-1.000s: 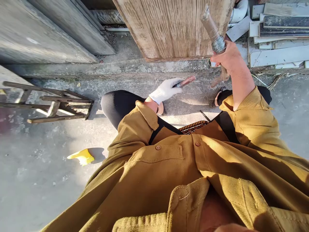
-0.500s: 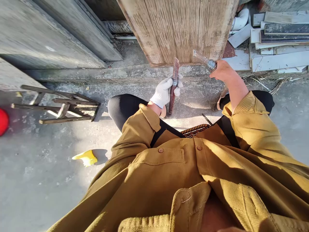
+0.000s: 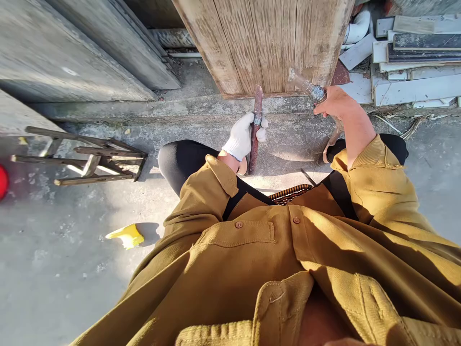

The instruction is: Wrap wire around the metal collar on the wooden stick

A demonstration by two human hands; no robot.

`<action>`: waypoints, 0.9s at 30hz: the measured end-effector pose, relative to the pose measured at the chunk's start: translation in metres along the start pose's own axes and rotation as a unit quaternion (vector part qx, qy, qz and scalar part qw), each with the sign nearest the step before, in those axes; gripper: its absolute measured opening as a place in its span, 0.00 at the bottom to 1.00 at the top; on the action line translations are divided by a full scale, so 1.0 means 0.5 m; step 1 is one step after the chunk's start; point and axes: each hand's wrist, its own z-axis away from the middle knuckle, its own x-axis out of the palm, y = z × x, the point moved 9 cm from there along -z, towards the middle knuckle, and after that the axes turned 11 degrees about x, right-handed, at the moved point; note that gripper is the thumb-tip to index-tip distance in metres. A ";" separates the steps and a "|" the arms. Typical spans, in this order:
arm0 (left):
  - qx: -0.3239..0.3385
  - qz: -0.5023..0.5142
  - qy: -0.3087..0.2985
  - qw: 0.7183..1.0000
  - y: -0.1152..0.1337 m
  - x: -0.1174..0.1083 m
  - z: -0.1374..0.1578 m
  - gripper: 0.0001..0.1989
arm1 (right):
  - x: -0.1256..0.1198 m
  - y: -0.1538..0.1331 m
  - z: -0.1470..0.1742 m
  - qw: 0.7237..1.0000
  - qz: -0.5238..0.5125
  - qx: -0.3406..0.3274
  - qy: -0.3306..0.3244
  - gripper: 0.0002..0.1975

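My left hand [image 3: 240,137], in a white knit glove, is closed around a dark reddish-brown stick [image 3: 254,154] held nearly upright in the picture. Thin silvery wire [image 3: 257,120] wraps the stick just above the gloved fingers. To the right, my bare right hand [image 3: 336,103] is wrapped around a pale stick [image 3: 296,79] wound with a thick coil of thin wire [image 3: 317,93]. Its upper end points up and left, and part of it shows below the hand. Whether a strand joins the two sticks, I cannot tell.
A brown wooden panel [image 3: 272,43] leans ahead, beside grey boards [image 3: 86,53]. White and dark planks [image 3: 418,91] are stacked at the right with a white pipe elbow [image 3: 358,28]. At left are a wooden folding stool [image 3: 93,158], a yellow piece [image 3: 127,235] and a red object [image 3: 3,181].
The right hand has turned slightly and moved a little to the right with the wire-wound stick. My left hand keeps its grip on the brown stick. The whole view has shifted slightly.
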 end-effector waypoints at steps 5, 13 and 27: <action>-0.012 0.010 -0.019 1.000 -0.004 0.013 0.005 0.28 | 0.032 -0.011 -0.017 0.997 0.012 -0.021 0.069 0.14; -0.017 0.002 -0.008 1.000 -0.008 0.012 0.003 0.25 | 0.015 -0.079 0.016 0.988 0.002 -0.096 0.122 0.16; 0.051 -0.138 0.026 0.989 -0.055 -0.053 -0.044 0.23 | -0.032 -0.106 0.076 0.971 -0.170 -0.121 0.120 0.09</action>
